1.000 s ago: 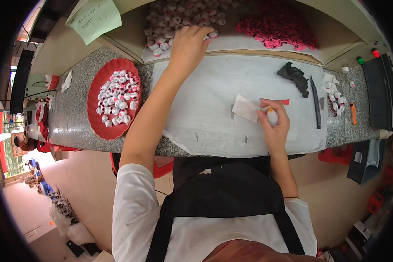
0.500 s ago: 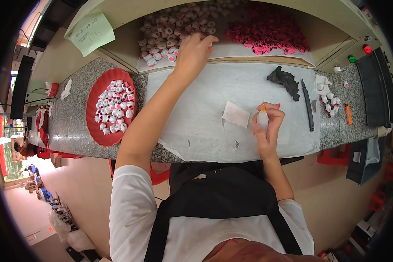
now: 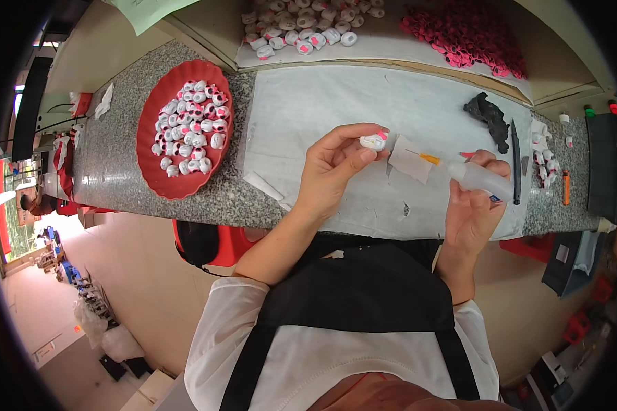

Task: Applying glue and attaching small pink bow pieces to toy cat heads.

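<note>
From where I'm standing, the person's left hand [image 3: 336, 168] is pinching a small white piece with pink on it [image 3: 373, 142] between thumb and fingertips, so the piece is sitting right at the ends of the fingers, on the side facing the other hand. The right hand [image 3: 474, 198] is closing around a translucent squeeze bottle [image 3: 485, 181], its fingers curling about the body. The bottle is lying tilted in that grip, and its orange nozzle [image 3: 430, 158] is pointing left, toward the white piece. Nozzle and piece are staying apart, with a pale square patch [image 3: 410, 164] showing on the work sheet [image 3: 298, 103] below the gap.

The sheet is covering the middle of the speckled grey table [image 3: 106, 178]. Over to the left, a scalloped red tray [image 3: 146, 137] is holding a heap of similar white pieces [image 3: 185, 130], well apart from the left hand. Beyond the right hand, a crumpled black scrap [image 3: 489, 116] is lying near a slim dark tool [image 3: 516, 164]. On the shelf behind, more white pieces are spreading out on the left [image 3: 305, 34], and a pile of pink bits [image 3: 466, 34] is resting on the right.
</note>
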`<state>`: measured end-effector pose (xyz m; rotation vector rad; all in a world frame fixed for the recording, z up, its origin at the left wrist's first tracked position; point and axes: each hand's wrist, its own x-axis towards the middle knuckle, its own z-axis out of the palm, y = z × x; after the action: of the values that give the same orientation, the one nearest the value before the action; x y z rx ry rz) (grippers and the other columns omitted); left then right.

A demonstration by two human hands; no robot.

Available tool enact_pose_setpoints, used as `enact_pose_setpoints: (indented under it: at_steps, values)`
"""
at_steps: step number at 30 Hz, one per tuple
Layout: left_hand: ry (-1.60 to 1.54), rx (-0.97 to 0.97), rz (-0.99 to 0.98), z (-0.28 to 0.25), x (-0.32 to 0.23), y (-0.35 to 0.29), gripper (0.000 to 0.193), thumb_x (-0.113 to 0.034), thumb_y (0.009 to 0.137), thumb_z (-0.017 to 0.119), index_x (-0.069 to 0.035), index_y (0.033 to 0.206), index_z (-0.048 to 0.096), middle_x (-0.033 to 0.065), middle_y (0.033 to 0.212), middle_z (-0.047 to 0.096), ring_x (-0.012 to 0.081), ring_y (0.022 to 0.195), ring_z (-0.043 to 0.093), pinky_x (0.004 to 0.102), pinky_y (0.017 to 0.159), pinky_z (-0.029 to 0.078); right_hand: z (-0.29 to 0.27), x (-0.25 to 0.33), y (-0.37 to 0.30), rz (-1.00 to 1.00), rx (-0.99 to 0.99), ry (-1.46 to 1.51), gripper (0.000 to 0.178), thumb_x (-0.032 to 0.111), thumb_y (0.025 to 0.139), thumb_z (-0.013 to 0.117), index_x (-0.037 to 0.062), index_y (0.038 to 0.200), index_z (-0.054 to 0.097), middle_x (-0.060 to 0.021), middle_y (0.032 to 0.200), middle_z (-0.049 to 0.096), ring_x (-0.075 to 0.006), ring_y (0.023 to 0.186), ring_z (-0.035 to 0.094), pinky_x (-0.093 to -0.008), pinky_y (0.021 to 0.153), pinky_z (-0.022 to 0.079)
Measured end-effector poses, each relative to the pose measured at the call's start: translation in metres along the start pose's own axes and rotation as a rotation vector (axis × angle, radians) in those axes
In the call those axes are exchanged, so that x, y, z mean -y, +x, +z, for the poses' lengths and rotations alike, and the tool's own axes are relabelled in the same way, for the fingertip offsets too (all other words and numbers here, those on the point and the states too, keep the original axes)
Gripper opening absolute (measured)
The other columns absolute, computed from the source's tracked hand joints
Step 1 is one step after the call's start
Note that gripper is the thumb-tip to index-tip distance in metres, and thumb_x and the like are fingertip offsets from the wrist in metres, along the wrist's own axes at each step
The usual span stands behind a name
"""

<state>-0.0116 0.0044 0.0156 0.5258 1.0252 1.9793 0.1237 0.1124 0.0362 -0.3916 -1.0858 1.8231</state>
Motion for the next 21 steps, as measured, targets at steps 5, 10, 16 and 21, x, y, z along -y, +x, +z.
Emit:
enact_pose_setpoints:
  at_steps: [5, 10, 16, 21]
  values:
    - [0.02, 0.005, 0.087, -0.003, 0.008, -0.007, 0.027, 0.003, 0.074, 0.051, 0.002, 0.1, 0.046, 0.0109, 0.098, 0.052, 0.0151, 0.091, 0.05, 0.027, 0.079, 0.042, 0.006, -0.005, -0.003, -0.178, 0.0, -0.253, 0.038, 0.015, 0.06, 0.07, 0.0058, 0.085, 0.042, -0.0077, 0.082, 0.044, -0.0126, 0.065, 0.046, -0.0231, 0.053, 0.04]
    - [0.062, 0.005, 0.084, -0.005, 0.009, -0.008, 0.031, 0.004, 0.072, 0.052, 0.001, 0.102, 0.044, 0.0145, 0.101, 0.049, 0.0183, 0.092, 0.05, 0.0323, 0.079, 0.043, 0.01, -0.008, -0.008, -0.435, 0.275, -0.5, 0.042, 0.013, 0.056, 0.074, 0.0063, 0.084, 0.043, -0.0078, 0.081, 0.045, -0.0134, 0.063, 0.048, -0.0233, 0.055, 0.041]
    - [0.044, 0.014, 0.09, -0.006, 0.009, -0.009, 0.031, 0.004, 0.072, 0.052, 0.002, 0.102, 0.043, 0.015, 0.102, 0.049, 0.0186, 0.091, 0.051, 0.0321, 0.079, 0.043, 0.01, -0.008, -0.01, -0.443, 0.347, -0.522, 0.042, 0.008, 0.054, 0.074, 0.0068, 0.085, 0.046, -0.0081, 0.081, 0.046, -0.0133, 0.062, 0.049, -0.0235, 0.054, 0.041]
    - [0.039, 0.033, 0.07, -0.006, 0.009, -0.008, 0.031, 0.004, 0.072, 0.052, 0.002, 0.102, 0.043, 0.0153, 0.102, 0.049, 0.0189, 0.09, 0.051, 0.0321, 0.079, 0.043, 0.011, -0.007, -0.009, -0.443, 0.367, -0.531, 0.043, 0.006, 0.053, 0.075, 0.0066, 0.086, 0.046, -0.0084, 0.082, 0.047, -0.013, 0.06, 0.049, -0.022, 0.052, 0.041]
